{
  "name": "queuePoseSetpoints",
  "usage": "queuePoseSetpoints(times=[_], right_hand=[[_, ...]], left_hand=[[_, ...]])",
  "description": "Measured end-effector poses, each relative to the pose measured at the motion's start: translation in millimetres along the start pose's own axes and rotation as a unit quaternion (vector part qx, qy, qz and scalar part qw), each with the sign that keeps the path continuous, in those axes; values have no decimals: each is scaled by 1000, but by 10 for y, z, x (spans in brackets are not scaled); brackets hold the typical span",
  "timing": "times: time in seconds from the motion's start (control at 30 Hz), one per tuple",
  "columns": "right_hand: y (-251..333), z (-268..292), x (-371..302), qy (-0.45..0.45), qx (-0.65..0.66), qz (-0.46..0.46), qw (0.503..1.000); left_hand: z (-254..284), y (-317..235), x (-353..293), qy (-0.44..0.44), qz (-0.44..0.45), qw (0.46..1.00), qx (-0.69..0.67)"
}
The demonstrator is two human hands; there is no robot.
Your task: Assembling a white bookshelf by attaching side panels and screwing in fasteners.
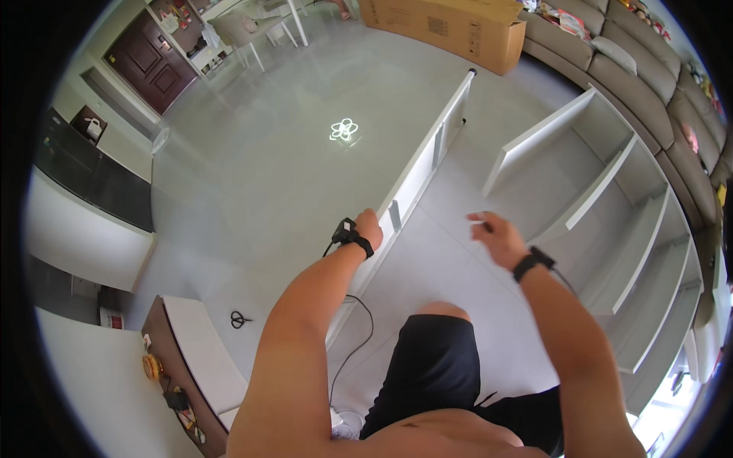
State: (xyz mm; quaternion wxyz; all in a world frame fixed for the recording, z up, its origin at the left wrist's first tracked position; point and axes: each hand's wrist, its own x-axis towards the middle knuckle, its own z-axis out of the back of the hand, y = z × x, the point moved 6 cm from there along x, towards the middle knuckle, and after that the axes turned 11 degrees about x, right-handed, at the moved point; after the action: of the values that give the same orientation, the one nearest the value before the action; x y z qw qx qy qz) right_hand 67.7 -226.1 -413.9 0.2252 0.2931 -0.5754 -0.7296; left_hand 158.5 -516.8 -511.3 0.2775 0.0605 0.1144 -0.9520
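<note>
A long white panel (422,169) stands on its edge on the floor, running from near my knee toward the far side. Grey metal strips (395,215) sit on its right face, and small black feet (472,72) show at its far end. My left hand (369,231) is closed over the panel's upper edge, its fingertips partly hidden. Right of the panel and apart from it, my right hand (500,240) hovers with fingers pinched together. Something small and dark shows at its fingers, too small to name.
A white shelf unit (603,200) with several boards lies on the right, before a brown sofa (637,91). Behind stands a large cardboard box (450,30). Black scissors (240,319) lie on the floor at left, near a low cabinet (200,336). A dark cable (372,320) runs beside my leg.
</note>
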Motion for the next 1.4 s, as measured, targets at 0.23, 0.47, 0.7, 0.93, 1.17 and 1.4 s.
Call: queuePoseSetpoints(times=[0.23, 0.47, 0.7, 0.93, 1.17, 1.4], right_hand=[[-223, -1355, 606, 40, 140, -134, 980], [-509, -1650, 875, 35, 225, -201, 953], [-687, -1728, 996, 14, 372, -218, 902], [-637, -1760, 1057, -10, 384, -201, 901], [-638, -1725, 1132, -29, 383, -202, 901], [-599, -1678, 999, 10, 367, -189, 911]], left_hand=[[63, -49, -96, 5, -31, 999, -16], [51, -116, -78, 61, -44, 989, -126], [-125, 132, -228, 28, -56, 990, -124], [-84, 1065, -1599, 184, -9, 981, -61], [-118, 1619, -2612, 267, 76, 960, 29], [-389, 1825, -2857, 180, 55, 978, -91]])
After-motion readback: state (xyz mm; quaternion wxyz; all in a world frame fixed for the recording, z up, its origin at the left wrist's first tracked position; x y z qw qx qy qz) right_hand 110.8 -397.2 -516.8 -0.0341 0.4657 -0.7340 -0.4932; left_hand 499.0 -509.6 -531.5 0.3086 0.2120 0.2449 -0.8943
